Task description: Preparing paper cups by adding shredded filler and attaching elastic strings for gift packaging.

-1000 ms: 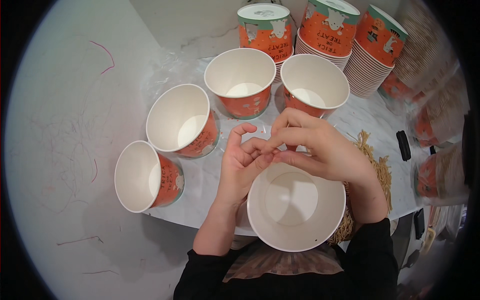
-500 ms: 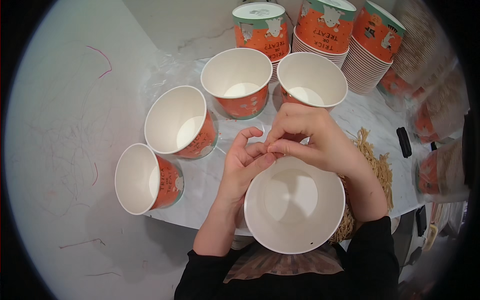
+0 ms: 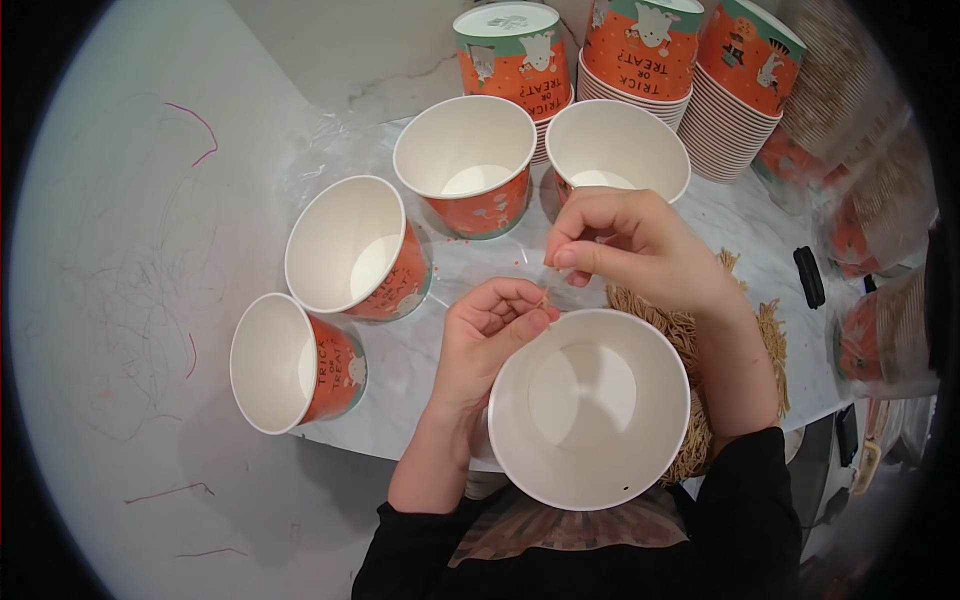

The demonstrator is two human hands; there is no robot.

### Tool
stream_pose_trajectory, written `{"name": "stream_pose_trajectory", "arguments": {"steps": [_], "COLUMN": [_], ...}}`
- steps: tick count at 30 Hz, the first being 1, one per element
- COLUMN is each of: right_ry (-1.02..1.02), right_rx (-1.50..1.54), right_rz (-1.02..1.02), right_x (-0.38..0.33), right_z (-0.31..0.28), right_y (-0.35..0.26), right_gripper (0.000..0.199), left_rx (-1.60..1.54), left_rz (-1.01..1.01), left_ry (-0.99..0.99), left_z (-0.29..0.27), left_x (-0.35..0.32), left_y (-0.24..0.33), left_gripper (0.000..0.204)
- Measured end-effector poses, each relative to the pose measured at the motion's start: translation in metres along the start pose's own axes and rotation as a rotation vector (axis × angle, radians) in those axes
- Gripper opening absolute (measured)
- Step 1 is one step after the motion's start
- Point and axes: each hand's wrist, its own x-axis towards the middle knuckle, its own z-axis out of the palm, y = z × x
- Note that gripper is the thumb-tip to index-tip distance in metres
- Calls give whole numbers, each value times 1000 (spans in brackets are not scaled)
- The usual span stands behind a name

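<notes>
A white-lined paper bucket (image 3: 650,430) stands open-mouthed in front of me, with a small dark hole in its near wall. At its far left rim, my left hand (image 3: 490,335) is closed, thumb and fingers pinching what looks like a thin pale strand (image 3: 546,291). My right hand (image 3: 635,250) is just above and to the right, also in a pinch; the strand seems to run up to its fingertips, but is too fine to be certain. A bundle of tan cords (image 3: 690,440) lies beside the bucket, partly under my right forearm.
Several open orange paper buckets (image 3: 335,370) curve around the left and far side. Upside-down bucket stacks (image 3: 735,130) stand at the back right, with plastic-wrapped stacks (image 3: 865,235) beyond. A black object (image 3: 808,277) lies on the marble-patterned table (image 3: 460,350) at right.
My hands have come apart: the right has lifted up and away from the left. The left stays at the rim, its fingers curled in more. The bucket has barely moved.
</notes>
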Motion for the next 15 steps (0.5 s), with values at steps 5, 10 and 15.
{"name": "stream_pose_trajectory", "arguments": {"steps": [5,10,15], "right_ry": [72,-40,-29], "right_rx": [-262,-551,-608], "right_rz": [-245,-206,-286], "right_x": [-5,-10,-8], "right_z": [3,18,15], "right_y": [-5,-12,-4], "right_gripper": [17,15,11], "left_rx": [7,77,105], "left_rz": [48,123,130], "left_ry": [1,-13,64], "left_z": [2,0,6], "left_x": [-1,0,-1], "left_y": [0,-3,2], "left_gripper": [16,15,22]}}
